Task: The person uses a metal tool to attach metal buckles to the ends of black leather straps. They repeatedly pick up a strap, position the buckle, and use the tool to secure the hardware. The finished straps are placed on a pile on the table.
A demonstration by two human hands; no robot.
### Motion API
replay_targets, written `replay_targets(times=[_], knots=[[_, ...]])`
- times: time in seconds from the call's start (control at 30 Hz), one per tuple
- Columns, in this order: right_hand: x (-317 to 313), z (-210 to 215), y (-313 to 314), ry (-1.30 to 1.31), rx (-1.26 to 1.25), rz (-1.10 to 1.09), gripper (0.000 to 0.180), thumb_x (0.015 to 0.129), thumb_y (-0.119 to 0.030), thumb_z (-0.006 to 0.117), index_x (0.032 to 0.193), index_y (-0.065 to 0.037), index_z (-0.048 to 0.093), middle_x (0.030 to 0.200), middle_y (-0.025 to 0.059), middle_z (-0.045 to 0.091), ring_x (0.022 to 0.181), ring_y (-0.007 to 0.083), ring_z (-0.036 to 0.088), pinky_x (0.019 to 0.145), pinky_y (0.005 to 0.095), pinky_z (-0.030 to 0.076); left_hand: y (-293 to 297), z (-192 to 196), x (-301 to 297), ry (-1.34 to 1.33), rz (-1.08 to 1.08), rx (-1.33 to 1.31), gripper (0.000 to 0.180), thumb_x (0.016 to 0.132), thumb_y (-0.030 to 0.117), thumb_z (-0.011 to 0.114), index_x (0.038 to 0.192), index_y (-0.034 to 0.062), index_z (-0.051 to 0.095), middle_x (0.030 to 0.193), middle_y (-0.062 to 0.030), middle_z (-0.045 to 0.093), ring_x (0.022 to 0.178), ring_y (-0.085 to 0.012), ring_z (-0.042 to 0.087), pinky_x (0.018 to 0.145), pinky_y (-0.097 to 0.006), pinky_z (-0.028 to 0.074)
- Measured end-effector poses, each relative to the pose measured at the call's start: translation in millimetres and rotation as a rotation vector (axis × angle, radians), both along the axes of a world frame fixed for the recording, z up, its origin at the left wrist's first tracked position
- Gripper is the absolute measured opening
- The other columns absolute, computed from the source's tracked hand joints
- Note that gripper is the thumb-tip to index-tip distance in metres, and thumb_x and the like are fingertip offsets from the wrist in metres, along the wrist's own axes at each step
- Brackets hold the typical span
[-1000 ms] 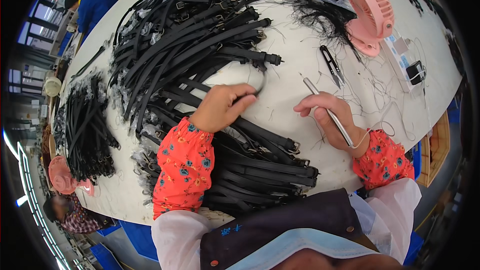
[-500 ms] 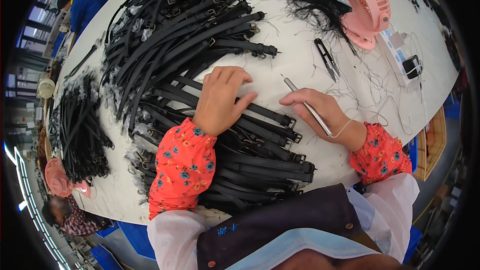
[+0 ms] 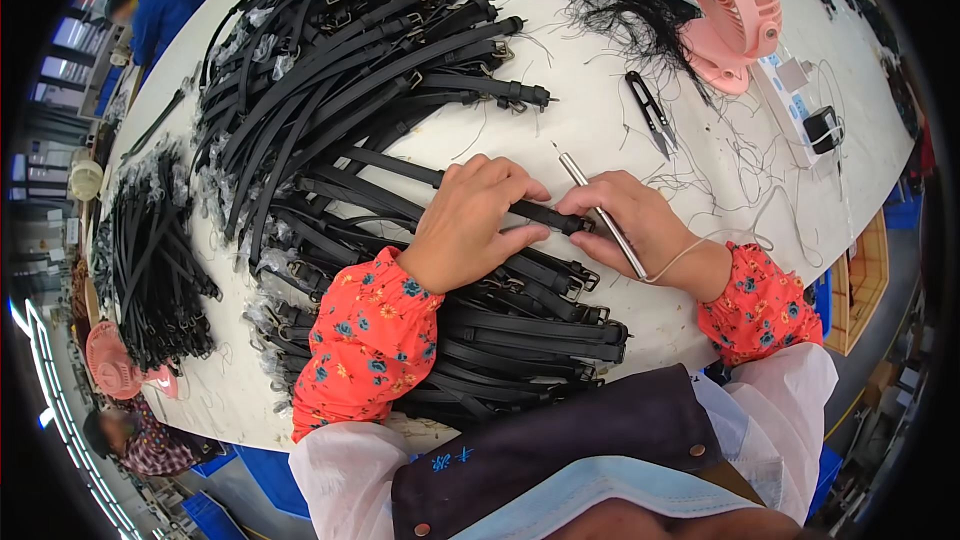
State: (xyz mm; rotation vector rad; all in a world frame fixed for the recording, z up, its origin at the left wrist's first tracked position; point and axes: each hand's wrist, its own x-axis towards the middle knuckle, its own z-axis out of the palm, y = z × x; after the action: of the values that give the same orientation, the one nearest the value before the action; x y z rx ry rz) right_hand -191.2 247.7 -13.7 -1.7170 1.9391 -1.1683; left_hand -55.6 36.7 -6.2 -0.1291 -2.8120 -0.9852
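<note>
A narrow black belt (image 3: 545, 214) runs out of the pile between my two hands. My left hand (image 3: 478, 218) curls round its strap, the fingers above and the thumb below. My right hand (image 3: 640, 222) holds a silver pen-shaped tool (image 3: 604, 208) with a thin pointed tip, which points up and away from the belt. A pale cord trails from the tool's lower end past my wrist. With its thumb and fingertips, the same hand touches the belt's buckle end, which they partly hide. More black belts with metal buckles (image 3: 540, 335) lie under and beside my left hand.
Black thread snips (image 3: 651, 112) lie on the white table (image 3: 600, 60) beyond my right hand, among loose threads. A pink fan (image 3: 728, 10) and a white power strip (image 3: 790, 110) stand at the far right. Another belt bundle (image 3: 155, 260) lies left. Two people are at the left.
Both hands have come closer together. My left hand has moved right and closed on a belt; my right fingertips have reached its buckle end, with the silver tool still in that hand.
</note>
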Motion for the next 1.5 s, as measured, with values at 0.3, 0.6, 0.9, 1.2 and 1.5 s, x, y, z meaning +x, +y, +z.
replay_targets(times=[0.3,0.6,0.9,1.2,1.5], knots=[[-1.3,2.2,-1.3,0.015,0.008,0.017,0.038,0.078,-0.008,0.077,0.112,-0.010,0.059,0.094,0.0090,0.063,0.088,0.0303,0.062,0.081,0.0389,0.049,-1.1,-7.5,-5.2,-0.117,-0.013,0.168,0.016,0.081,0.018,0.081,0.095,0.0111,0.077,0.081,-0.0032,0.063,0.084,-0.0216,0.058,0.078,-0.036,0.044],[-0.1,2.4,-0.6,-0.063,0.014,-0.030,0.026,0.088,-0.011,0.072,0.112,-0.009,0.060,0.096,0.0085,0.067,0.086,0.0269,0.064,0.079,0.0372,0.051,5.7,-6.8,-4.8,0.046,-0.001,0.191,0.012,0.086,0.008,0.075,0.098,0.0061,0.077,0.090,-0.0069,0.069,0.080,-0.0237,0.060,0.074,-0.033,0.049],[0.6,9.9,-0.6,-0.811,-0.082,-0.090,0.033,0.107,-0.024,0.053,0.130,-0.002,0.049,0.102,0.0097,0.068,0.094,0.0147,0.065,0.090,0.0292,0.051,-1.1,-2.4,-7.1,-0.170,0.058,0.467,0.007,0.092,0.004,0.069,0.091,-0.0019,0.066,0.095,-0.0066,0.070,0.075,-0.0119,0.057,0.070,-0.027,0.049],[-9.5,6.9,-0.3,-0.900,0.123,-0.081,0.040,0.109,-0.033,0.045,0.109,0.003,0.062,0.074,0.0052,0.066,0.063,0.0114,0.062,0.066,0.0250,0.051,-5.5,-4.2,-7.5,-0.236,0.024,0.497,0.012,0.095,0.009,0.066,0.094,-0.0018,0.064,0.100,-0.0068,0.069,0.078,-0.0097,0.056,0.071,-0.026,0.049],[-8.3,9.0,-1.9,-0.908,0.146,-0.088,0.042,0.109,-0.033,0.047,0.104,0.005,0.064,0.076,0.0060,0.066,0.064,0.0112,0.063,0.063,0.0237,0.050,-5.5,-3.1,-7.3,-0.249,0.007,0.508,0.013,0.096,0.011,0.066,0.094,-0.0018,0.063,0.101,-0.0074,0.069,0.080,-0.0101,0.058,0.073,-0.026,0.050]])
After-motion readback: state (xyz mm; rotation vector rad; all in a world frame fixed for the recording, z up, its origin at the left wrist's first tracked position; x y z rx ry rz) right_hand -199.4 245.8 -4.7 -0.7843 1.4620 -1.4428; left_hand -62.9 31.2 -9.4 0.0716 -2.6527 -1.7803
